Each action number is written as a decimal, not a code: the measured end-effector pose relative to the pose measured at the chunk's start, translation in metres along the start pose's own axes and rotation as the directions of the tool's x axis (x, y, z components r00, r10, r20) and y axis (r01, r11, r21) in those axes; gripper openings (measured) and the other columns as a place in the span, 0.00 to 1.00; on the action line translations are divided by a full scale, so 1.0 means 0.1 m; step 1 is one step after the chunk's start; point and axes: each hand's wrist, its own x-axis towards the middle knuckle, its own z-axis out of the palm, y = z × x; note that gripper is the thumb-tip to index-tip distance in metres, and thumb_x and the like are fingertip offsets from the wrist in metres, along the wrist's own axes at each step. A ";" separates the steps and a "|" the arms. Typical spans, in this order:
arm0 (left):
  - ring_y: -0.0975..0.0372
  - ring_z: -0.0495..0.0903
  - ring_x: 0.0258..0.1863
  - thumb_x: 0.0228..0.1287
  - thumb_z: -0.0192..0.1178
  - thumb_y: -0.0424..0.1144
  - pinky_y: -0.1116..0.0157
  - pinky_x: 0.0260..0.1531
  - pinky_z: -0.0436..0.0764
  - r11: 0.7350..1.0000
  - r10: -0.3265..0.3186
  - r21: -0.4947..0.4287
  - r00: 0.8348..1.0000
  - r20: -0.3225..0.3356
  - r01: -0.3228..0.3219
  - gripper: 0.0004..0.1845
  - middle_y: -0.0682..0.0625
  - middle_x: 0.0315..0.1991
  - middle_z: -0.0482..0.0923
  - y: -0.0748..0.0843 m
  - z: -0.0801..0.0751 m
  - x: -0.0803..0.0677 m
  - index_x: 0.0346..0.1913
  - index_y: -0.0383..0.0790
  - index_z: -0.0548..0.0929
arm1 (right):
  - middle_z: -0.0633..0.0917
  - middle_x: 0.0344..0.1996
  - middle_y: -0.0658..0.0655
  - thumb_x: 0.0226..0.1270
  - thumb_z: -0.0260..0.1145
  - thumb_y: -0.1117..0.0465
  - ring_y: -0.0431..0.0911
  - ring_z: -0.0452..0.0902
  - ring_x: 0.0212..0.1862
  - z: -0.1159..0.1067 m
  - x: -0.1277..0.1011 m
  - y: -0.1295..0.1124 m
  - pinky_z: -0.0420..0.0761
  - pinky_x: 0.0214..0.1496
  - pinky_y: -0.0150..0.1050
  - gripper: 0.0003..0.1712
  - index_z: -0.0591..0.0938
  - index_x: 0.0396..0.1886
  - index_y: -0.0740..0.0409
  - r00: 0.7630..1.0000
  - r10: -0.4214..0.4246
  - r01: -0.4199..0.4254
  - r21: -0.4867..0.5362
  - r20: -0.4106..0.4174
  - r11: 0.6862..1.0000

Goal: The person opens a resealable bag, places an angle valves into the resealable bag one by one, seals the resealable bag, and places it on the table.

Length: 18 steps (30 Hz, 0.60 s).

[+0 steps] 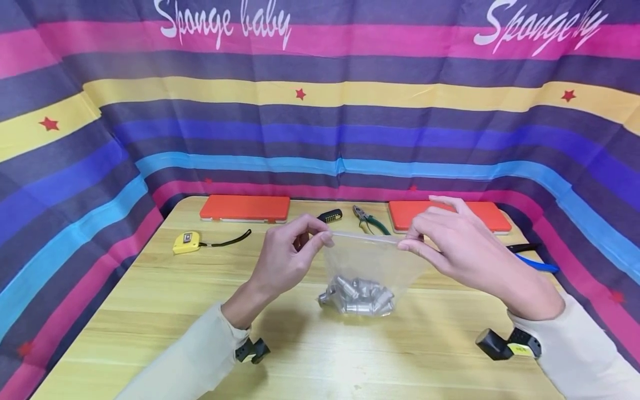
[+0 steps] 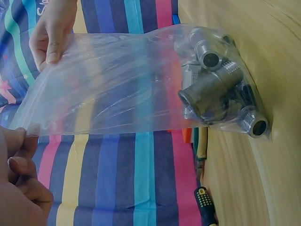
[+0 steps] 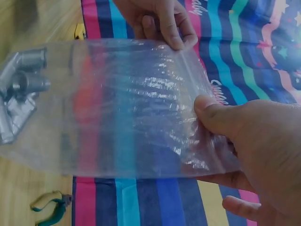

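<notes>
A clear zip-top plastic bag (image 1: 375,258) hangs between my two hands, its top edge stretched nearly level in the head view. Thumb and fingers of my left hand (image 1: 290,250) pinch the bag's left top corner. At the other end, my right hand (image 1: 455,244) pinches the top edge between thumb and fingers. Several silvery threaded metal pipe fittings (image 2: 214,89) lie heaped in the bottom of the bag, close over the wooden table. The right wrist view shows the right thumb (image 3: 211,113) pressed on the plastic near the seal strip.
Two flat red cases (image 1: 245,208) stand along the table's back edge. Between them lie a black-and-yellow handle (image 1: 330,215) and green-handled pliers (image 1: 370,220). A yellow tape measure (image 1: 186,243) with a black strap sits at left. Blue-and-black handles (image 1: 535,261) lie at right. Striped cloth (image 1: 320,133) hangs behind.
</notes>
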 end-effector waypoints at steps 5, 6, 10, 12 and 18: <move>0.66 0.66 0.19 0.74 0.67 0.28 0.69 0.18 0.63 1.000 -0.001 0.004 1.000 0.000 0.001 0.04 0.53 0.26 0.84 -0.03 0.01 0.00 0.42 0.40 0.89 | 0.77 0.25 0.35 0.82 0.61 0.35 0.34 0.72 0.31 0.00 -0.04 0.04 0.71 0.73 0.68 0.24 0.75 0.27 0.41 1.000 0.007 -0.007 -0.011 0.003 1.000; 0.66 0.66 0.19 0.75 0.66 0.28 0.69 0.18 0.64 1.000 -0.003 0.002 1.000 0.001 0.003 0.04 0.52 0.27 0.84 -0.03 0.01 0.00 0.42 0.40 0.89 | 0.76 0.25 0.35 0.82 0.60 0.34 0.34 0.71 0.31 0.00 -0.05 0.05 0.71 0.73 0.67 0.24 0.75 0.27 0.41 1.000 0.005 -0.005 -0.006 0.005 1.000; 0.65 0.66 0.19 0.75 0.66 0.28 0.69 0.18 0.63 1.000 -0.024 -0.004 1.000 -0.006 0.024 0.05 0.51 0.29 0.87 -0.04 0.00 0.00 0.43 0.41 0.89 | 0.79 0.29 0.31 0.78 0.70 0.45 0.34 0.78 0.34 -0.01 -0.11 0.10 0.72 0.72 0.65 0.13 0.80 0.32 0.38 1.000 -0.012 0.011 0.071 0.011 0.997; 0.65 0.66 0.18 0.75 0.67 0.28 0.69 0.18 0.63 1.000 -0.027 -0.003 1.000 -0.005 0.027 0.05 0.51 0.29 0.87 -0.04 0.00 0.00 0.42 0.41 0.89 | 0.82 0.33 0.30 0.77 0.72 0.49 0.34 0.83 0.38 -0.02 -0.15 0.14 0.71 0.74 0.61 0.07 0.83 0.37 0.37 1.000 -0.024 0.023 0.107 0.010 0.994; 0.64 0.66 0.19 0.75 0.67 0.29 0.69 0.19 0.63 0.999 -0.033 0.000 0.999 -0.001 0.033 0.04 0.52 0.28 0.85 -0.04 0.01 0.01 0.43 0.41 0.89 | 0.83 0.32 0.33 0.80 0.69 0.45 0.34 0.82 0.35 -0.04 -0.18 0.17 0.72 0.71 0.64 0.11 0.81 0.35 0.39 1.000 0.004 -0.004 0.057 0.010 0.998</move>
